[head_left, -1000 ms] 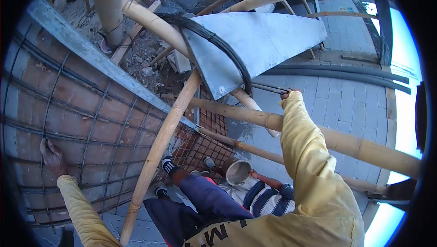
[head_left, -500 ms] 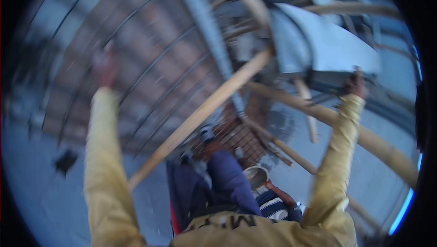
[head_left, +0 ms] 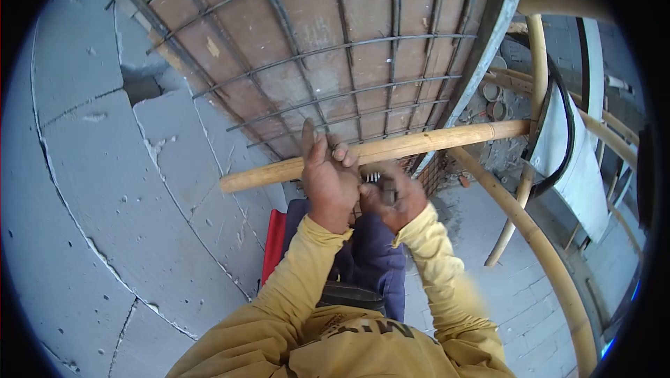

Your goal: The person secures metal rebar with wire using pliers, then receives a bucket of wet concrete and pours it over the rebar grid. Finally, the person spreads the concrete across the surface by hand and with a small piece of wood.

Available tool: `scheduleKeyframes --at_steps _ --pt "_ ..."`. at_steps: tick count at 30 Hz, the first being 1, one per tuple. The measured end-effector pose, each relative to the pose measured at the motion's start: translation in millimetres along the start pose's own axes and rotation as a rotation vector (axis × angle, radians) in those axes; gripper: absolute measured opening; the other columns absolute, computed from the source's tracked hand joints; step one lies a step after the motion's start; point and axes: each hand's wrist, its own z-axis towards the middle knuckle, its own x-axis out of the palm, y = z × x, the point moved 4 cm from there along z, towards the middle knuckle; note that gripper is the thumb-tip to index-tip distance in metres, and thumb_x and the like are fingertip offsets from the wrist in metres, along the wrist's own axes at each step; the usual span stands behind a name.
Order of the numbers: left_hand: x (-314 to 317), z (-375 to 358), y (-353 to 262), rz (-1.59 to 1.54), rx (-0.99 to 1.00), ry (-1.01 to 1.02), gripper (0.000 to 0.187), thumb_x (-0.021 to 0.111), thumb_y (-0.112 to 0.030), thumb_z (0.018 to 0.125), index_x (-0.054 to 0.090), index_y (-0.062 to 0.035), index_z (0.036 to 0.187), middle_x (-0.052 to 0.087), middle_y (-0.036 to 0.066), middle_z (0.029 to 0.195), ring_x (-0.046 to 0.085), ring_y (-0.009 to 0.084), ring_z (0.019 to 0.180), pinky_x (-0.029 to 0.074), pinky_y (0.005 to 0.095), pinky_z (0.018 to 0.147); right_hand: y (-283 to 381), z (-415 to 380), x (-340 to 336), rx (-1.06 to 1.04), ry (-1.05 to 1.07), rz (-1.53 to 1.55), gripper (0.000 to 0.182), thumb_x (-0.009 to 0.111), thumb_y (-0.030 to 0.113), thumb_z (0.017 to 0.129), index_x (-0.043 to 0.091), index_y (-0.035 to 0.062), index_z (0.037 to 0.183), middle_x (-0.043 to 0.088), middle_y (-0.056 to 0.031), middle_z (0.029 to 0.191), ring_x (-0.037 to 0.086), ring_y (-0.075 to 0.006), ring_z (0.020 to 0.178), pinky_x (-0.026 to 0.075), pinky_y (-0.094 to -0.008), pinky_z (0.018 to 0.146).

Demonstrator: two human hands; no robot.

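Open room lies frame left, before the block wall; a bamboo pole crosses the centre. There, left hand and right hand nearly meet, fingers part-curled; cannot tell whether either grips anything.

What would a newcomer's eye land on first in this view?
Probably the left hand and right hand, close together near the centre, with a pale bamboo pole crossing just beyond them. Next, the dark bar grid over brownish panels at the top, then the bright metal sheet at the right.

left hand, right hand: wide apart, now close together; bucket, other person: gone from view
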Motion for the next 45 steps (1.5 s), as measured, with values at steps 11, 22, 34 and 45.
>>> scheduleKeyframes --at_steps 11,22,34,45 --pt "-86 2 -70 0.407 0.122 -0.209 0.074 0.063 -0.018 0.095 0.016 -0.0227 0.152 0.058 0.014 0.127 0.064 0.0237 0.094 0.053 0.0368 0.084 -38 56 25 0.083 0.575 -0.101 0.020 0.064 0.012 0.089 0.064 0.0079 0.109 0.066 -0.0063 0.084 0.063 -0.0164 0.080 0.050 -0.0314 0.077" --pt "-78 59 -6 0.282 0.025 -0.157 0.041 0.065 -0.014 0.093 0.048 -0.0097 0.129 0.059 0.014 0.121 0.062 0.0298 0.107 0.052 0.0418 0.093 -80 123 31 0.072 0.444 -0.334 0.018 0.063 0.005 0.085 0.065 0.0099 0.101 0.067 -0.0031 0.077 0.064 -0.0145 0.072 0.051 -0.0308 0.067" --pt "-118 193 62 0.637 -0.300 -0.439 0.011 0.051 -0.010 0.095 0.057 -0.0097 0.105 0.056 0.006 0.109 0.060 0.0241 0.096 0.056 0.0398 0.080 -236 254 -50 0.103 0.264 -0.959 0.036 0.054 0.041 0.090 0.068 0.0115 0.105 0.068 -0.0211 0.103 0.064 -0.0424 0.097 0.054 -0.0457 0.083" --pt "-131 227 90 0.411 -0.440 -0.503 0.012 0.056 -0.020 0.098 0.056 -0.0090 0.102 0.059 0.006 0.088 0.059 0.0202 0.075 0.053 0.0361 0.062 -177 240 -16 -0.341 -0.104 -1.282 0.023 0.050 0.019 0.091 0.062 0.0159 0.111 0.067 -0.0119 0.112 0.062 -0.0333 0.107 0.051 -0.0428 0.089"
